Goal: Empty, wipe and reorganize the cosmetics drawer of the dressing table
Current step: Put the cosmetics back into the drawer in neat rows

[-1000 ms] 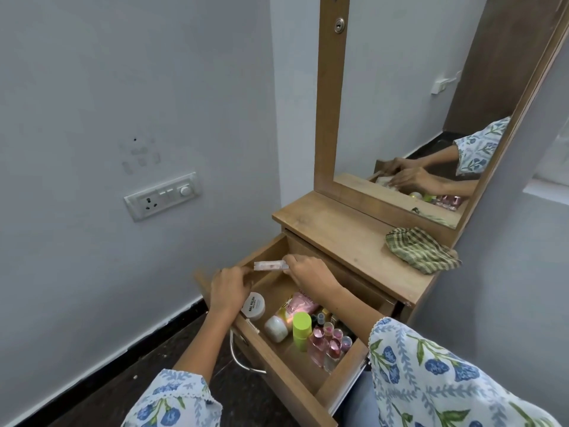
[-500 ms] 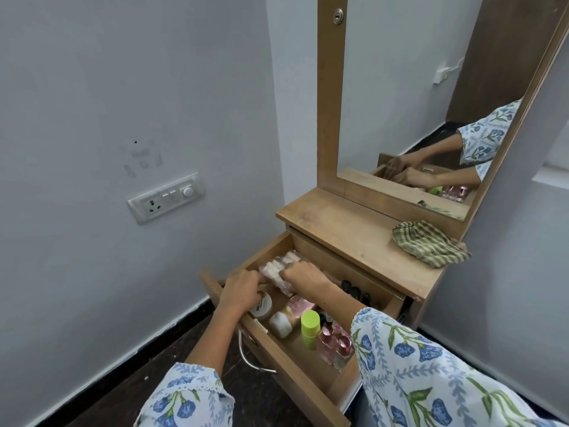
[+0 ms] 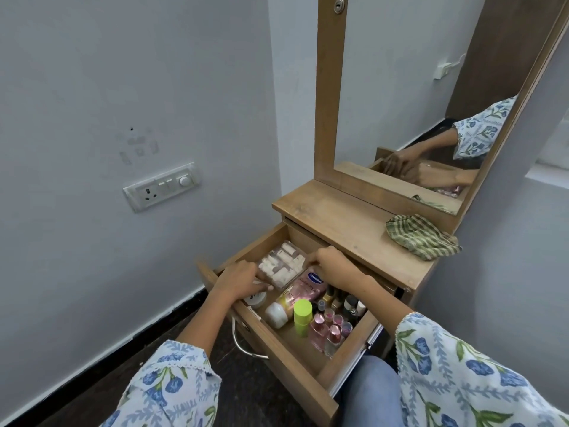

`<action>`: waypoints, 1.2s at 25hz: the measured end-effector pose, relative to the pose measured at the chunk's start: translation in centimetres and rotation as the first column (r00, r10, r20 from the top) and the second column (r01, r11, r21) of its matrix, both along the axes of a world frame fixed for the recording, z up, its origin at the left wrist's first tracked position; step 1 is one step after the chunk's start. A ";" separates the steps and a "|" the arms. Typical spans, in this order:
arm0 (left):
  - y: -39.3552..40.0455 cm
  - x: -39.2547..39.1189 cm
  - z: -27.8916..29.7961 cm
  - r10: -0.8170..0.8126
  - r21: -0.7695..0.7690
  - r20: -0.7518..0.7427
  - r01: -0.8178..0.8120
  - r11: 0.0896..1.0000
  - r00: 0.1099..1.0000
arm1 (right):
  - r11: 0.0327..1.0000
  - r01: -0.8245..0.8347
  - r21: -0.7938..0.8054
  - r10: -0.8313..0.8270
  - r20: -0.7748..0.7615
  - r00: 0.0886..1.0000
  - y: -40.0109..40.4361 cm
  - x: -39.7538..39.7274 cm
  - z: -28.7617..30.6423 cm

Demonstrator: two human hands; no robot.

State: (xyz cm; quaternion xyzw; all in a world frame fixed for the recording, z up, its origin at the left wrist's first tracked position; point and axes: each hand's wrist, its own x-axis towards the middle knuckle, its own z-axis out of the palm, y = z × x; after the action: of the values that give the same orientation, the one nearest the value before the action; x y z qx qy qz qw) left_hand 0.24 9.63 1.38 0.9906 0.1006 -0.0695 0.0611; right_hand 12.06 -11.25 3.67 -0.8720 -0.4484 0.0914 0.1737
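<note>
both hands [image 3: 238,280] now on one clear box [image 3: 281,266]

clear box [image 3: 282,264] at drawer [image 3: 295,359] back-left, bottles [image 3: 331,329] front-right, cloth [image 3: 421,237] on tabletop [image 3: 345,223] behind

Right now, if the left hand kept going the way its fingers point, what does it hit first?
Left hand already touches the clear plastic box of white-capped tubes; beyond it likely the right hand, depth unclear.

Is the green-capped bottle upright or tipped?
Upright: the green-capped bottle stands cap-up in the drawer, beside a white jar.
</note>
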 end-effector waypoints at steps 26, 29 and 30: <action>-1.0 -0.3 2.5 0.172 0.205 -0.219 -0.127 0.970 0.960 | 0.954 0.036 0.299 -0.024 -0.044 0.999 -5.4 -2.8 1.1; -2.0 0.6 1.6 0.193 0.350 -0.189 -0.118 0.929 0.963 | 0.959 0.019 0.283 -0.012 -0.026 1.000 -5.0 -3.2 1.1; -2.2 0.8 1.3 0.182 0.388 -0.161 -0.107 0.916 0.970 | 0.960 0.017 0.280 -0.009 -0.028 1.000 -4.9 -3.3 1.1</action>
State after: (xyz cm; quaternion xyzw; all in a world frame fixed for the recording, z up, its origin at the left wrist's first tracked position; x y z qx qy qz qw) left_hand 1.03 7.43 2.72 0.9621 0.1908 -0.1402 -0.1349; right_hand 8.76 -16.18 4.73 -0.8403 -0.4488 0.0374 0.3018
